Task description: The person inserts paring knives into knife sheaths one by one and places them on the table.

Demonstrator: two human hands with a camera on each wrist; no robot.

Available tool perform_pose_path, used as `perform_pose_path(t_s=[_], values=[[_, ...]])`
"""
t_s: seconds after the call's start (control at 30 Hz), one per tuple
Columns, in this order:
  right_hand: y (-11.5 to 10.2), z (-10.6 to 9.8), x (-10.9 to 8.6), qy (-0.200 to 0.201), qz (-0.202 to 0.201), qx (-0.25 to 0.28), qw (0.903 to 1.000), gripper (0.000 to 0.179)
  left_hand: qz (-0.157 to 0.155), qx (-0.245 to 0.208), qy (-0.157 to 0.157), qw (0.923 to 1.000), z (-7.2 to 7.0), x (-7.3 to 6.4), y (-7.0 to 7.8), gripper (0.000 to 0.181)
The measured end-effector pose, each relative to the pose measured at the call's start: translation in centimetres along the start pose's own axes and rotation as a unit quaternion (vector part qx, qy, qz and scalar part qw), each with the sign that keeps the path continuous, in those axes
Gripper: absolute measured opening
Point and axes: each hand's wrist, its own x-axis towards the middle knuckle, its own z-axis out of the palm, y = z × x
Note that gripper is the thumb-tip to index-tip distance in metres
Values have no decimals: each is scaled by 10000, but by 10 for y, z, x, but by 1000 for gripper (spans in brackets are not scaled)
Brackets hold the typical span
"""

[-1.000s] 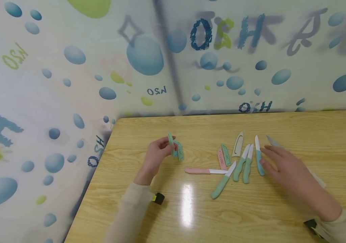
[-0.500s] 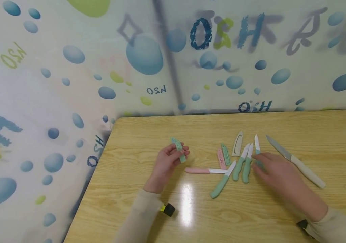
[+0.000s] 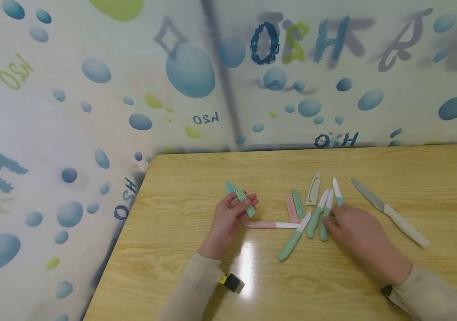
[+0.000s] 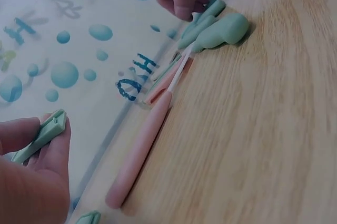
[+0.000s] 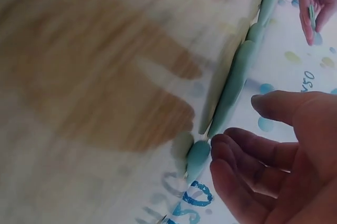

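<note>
Wood grain stretched from the left sleeve (image 3: 192,287) out to the left edge of the table (image 3: 196,174), and a broad strip of it ran beyond both hands to the wall (image 3: 196,133). Just past the left hand (image 3: 228,218) the tip of a blue sheath (image 3: 229,187) showed, the rest hidden. That hand pinched a green sheath (image 3: 244,203) between thumb and fingers, raised off the wood; its long axis sloped, narrow end away from the person, wide end toward the right.

Between the hands lay a pink-handled knife (image 3: 261,225), blade toward the right hand, its tip meeting a slanting green-handled knife (image 3: 290,246). Behind them, a pink sheath (image 3: 291,208) sat beside a second green sheath (image 3: 298,204), then a white sheath (image 3: 313,189).

Two green-handled knives (image 3: 315,224) pointed away just left of the right hand (image 3: 358,228). Its fingers were loosely bent, thumb apart, fingertips at the blue-handled knife (image 3: 337,190), whose handle was mostly covered; its blade pointed away, leaning slightly left. Right of that hand, a white-handled knife (image 3: 406,226) slanted, tip away, wood showing all round it.
</note>
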Motion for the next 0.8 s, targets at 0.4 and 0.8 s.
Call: perform_pose_path(t_s=[0.4, 0.8], values=[[-8, 3, 4, -175, 66, -379, 9991, 44, -108, -187, -130, 9997, 7, -1, -4, 13], [-6, 5, 9, -324, 156, -369, 9987, 48, -212, -225, 122, 9994, 12, 1, -10, 24]])
